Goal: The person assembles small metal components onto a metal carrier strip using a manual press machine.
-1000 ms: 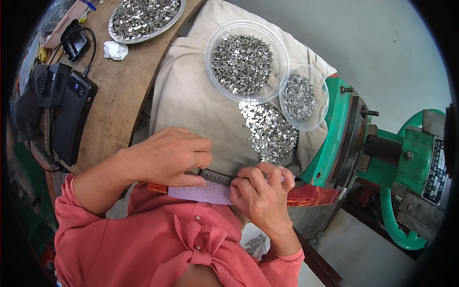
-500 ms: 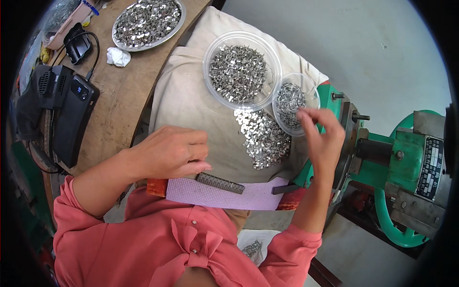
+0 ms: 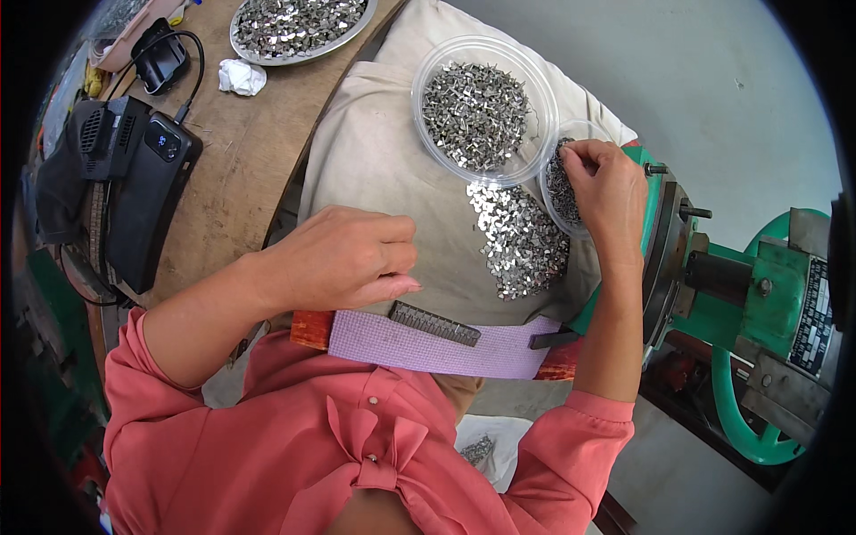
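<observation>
Dark notched bar (image 3: 434, 324) is laid on lilac mesh (image 3: 374, 346) — right hand (image 3: 610, 189) at pin tub (image 3: 581, 130), left hand (image 3: 343, 259) curled; neither grip can be read.

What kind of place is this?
Probably a metal-parts workshop: a green machine with a handwheel, a heap of small metal pieces on cloth, and a ridged metal strip on purple matting.

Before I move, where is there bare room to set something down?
The cloth is bare between the left hand and loose metal pile, and left of the big bowl. The purple mat has room between metal strip and dark bar. Crowded: around the small bowl, with pile, big bowl and right hand.
</observation>
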### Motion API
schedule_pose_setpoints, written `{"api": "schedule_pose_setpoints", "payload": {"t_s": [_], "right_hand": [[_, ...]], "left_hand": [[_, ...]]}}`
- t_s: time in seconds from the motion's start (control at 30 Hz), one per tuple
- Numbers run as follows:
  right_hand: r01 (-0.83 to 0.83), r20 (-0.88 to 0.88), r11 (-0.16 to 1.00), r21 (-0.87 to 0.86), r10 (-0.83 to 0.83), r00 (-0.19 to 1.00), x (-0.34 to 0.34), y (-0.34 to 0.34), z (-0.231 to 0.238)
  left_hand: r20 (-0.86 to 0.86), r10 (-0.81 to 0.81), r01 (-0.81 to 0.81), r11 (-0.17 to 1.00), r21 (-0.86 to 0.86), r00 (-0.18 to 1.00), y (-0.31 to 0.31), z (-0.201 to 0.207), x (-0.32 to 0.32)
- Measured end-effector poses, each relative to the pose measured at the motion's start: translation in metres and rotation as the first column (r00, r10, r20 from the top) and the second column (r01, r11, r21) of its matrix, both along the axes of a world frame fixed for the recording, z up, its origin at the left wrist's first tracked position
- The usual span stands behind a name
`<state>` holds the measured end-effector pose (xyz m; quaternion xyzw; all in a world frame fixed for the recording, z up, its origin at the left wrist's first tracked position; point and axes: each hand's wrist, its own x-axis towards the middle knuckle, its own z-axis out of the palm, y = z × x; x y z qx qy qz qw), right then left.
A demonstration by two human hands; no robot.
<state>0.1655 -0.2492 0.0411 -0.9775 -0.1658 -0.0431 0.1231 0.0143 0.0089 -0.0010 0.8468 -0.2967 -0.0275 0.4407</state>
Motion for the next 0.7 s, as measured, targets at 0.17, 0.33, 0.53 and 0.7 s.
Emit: {"api": "schedule_pose_setpoints", "payload": {"t_s": [0.17,0.33,0.53,0.7], "right_hand": [[0.083,-0.049,0.991,0.103,-0.079,0.996,-0.009,-0.003,0.012],[0.126,-0.069,0.980,0.154,-0.116,0.991,-0.011,-0.013,0.013],[0.121,-0.074,0.985,0.126,-0.112,0.991,-0.009,-0.016,0.021],[0.124,-0.108,0.990,0.065,-0.117,0.987,-0.003,-0.003,0.030]], "left_hand": [[-0.042,-0.017,0.020,0.998,0.053,0.999,0.001,0.002,0.000],[-0.053,-0.023,0.027,0.997,0.069,0.998,0.000,0.002,0.001],[-0.070,-0.023,0.028,0.997,0.078,0.997,0.000,0.002,0.001],[-0.067,-0.021,0.026,0.997,0.068,0.998,0.001,0.002,0.000]]}}
